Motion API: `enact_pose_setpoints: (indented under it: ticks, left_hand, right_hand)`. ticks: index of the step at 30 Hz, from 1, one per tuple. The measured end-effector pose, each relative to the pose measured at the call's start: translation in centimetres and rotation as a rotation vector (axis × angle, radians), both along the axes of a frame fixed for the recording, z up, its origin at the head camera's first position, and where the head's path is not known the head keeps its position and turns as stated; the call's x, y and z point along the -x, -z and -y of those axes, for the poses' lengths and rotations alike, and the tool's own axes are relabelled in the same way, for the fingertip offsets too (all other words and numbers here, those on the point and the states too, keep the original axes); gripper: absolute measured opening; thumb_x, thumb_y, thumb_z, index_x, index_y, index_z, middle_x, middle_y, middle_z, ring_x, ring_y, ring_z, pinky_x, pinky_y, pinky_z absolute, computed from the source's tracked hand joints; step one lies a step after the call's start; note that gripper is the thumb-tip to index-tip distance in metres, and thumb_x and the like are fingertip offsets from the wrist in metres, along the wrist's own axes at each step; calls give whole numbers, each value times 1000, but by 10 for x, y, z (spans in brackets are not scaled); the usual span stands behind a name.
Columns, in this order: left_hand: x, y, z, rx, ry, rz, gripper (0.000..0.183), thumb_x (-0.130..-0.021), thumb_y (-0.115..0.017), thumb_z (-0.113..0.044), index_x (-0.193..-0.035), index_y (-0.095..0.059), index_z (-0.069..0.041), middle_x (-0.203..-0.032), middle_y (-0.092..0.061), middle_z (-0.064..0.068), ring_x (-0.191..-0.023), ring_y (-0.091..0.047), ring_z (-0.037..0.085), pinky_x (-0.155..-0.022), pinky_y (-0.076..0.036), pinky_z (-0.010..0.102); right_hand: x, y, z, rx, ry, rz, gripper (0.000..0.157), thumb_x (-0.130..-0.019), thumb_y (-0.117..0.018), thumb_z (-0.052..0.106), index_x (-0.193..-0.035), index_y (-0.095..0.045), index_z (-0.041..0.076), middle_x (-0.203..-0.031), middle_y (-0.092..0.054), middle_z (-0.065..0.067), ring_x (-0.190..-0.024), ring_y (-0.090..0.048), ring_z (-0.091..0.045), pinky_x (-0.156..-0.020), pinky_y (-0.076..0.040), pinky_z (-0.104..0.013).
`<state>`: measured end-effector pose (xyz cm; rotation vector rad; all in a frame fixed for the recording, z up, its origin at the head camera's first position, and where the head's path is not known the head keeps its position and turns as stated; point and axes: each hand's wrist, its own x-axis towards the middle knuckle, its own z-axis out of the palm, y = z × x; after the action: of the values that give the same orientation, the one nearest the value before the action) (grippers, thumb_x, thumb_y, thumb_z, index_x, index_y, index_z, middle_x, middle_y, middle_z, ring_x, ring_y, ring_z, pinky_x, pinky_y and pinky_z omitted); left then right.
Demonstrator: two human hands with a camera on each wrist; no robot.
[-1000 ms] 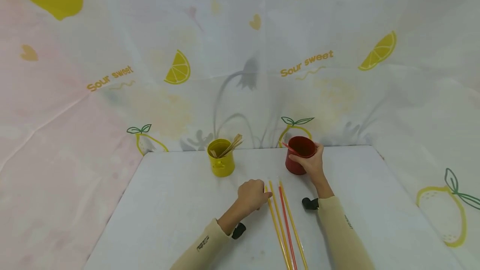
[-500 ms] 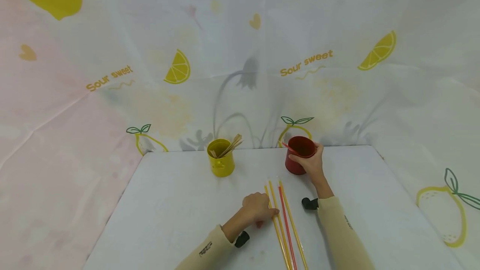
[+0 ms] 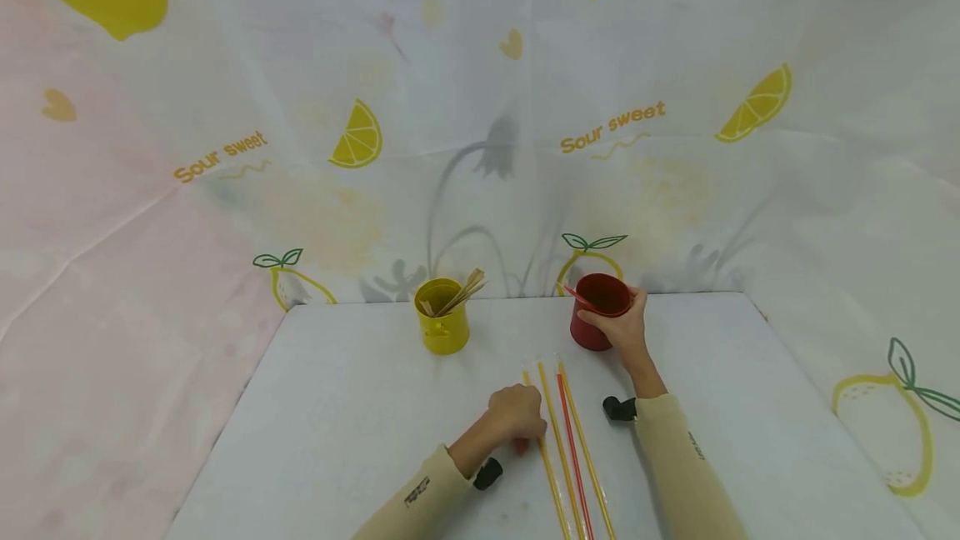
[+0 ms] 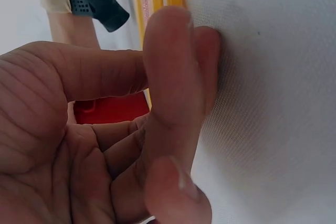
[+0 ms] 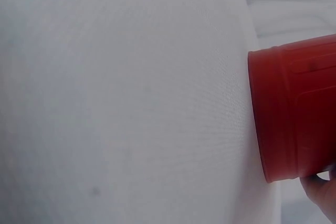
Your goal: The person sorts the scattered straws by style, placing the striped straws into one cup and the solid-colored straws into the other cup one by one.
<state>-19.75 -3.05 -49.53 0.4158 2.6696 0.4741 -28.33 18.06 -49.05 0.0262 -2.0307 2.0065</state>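
My right hand (image 3: 624,327) grips a red metal pot (image 3: 588,332) by its rim and side, at the back right of the table. A red stick (image 3: 577,297) leans out over that pot's left rim. In the right wrist view the pot's lower wall (image 5: 294,114) shows at the right edge. Low over the table, my left hand (image 3: 513,415) pinches the leftmost long yellow stick (image 3: 551,473) between thumb and forefinger; the pinch itself is mostly hidden. Beside it lie other thin yellow sticks (image 3: 592,465) and a red stick (image 3: 574,448), with clear wrapping showing at their ends.
A yellow metal pot (image 3: 446,336) stands at the back, left of the red one, with several flat tan strips (image 3: 463,290) in it. The white table (image 3: 337,407) ends at a lemon-printed cloth backdrop (image 3: 465,107).
My left hand has come nearer and slightly right, and its fingers have closed on the leftmost yellow stick, now shifted left from the others. The right hand and red pot have stayed put.
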Motion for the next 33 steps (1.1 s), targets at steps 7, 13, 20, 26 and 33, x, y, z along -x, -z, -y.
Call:
enact_pose_setpoints:
  ticks: [7, 13, 20, 26, 33]
  left_hand:
    - [0, -4, 0, -34, -19, -12, 24, -79, -69, -8, -59, -56, -10, -40, -51, -1, -35, -47, 10, -36, -31, 25]
    - [3, -3, 0, -50, -50, -9, 26, -78, -68, -8, -56, -56, -9, -40, -51, -1, -35, -49, 11, -35, -32, 25]
    - [8, -2, 2, -48, -77, 1, 25, -82, -67, -9, -60, -55, -9, -40, -53, 0, -36, -55, 12, -39, -31, 24]
    - [13, -11, 5, -79, -98, -15, 26, -83, -67, -11, -60, -55, -9, -40, -51, -1, -36, -53, 12, -41, -32, 25]
    - [20, -30, 9, -123, -140, -135, 33, -86, -66, -12, -56, -56, -10, -39, -50, -3, -36, -53, 11, -39, -30, 24]
  right_hand:
    - [0, 0, 2, -2, 15, 5, 86, -78, -80, 0, -140, -21, -4, -142, -39, -19, -126, -39, -27, -101, -38, -40]
    - [-1, 1, 2, -18, 18, 10, 86, -78, -81, 2, -140, -21, -4, -142, -38, -19, -127, -39, -27, -102, -38, -41]
    - [-1, 0, 1, -19, 9, 8, 86, -79, -80, 3, -141, -20, -3, -143, -37, -19, -128, -38, -26, -103, -38, -41]
    - [-1, -2, 2, -12, 18, 11, 86, -78, -81, 2, -140, -21, -3, -142, -38, -18, -127, -39, -26, -101, -39, -39]
    - [-2, -2, 3, -20, 25, 24, 86, -79, -80, 2, -140, -20, -3, -143, -38, -19, -127, -38, -25, -101, -39, -38]
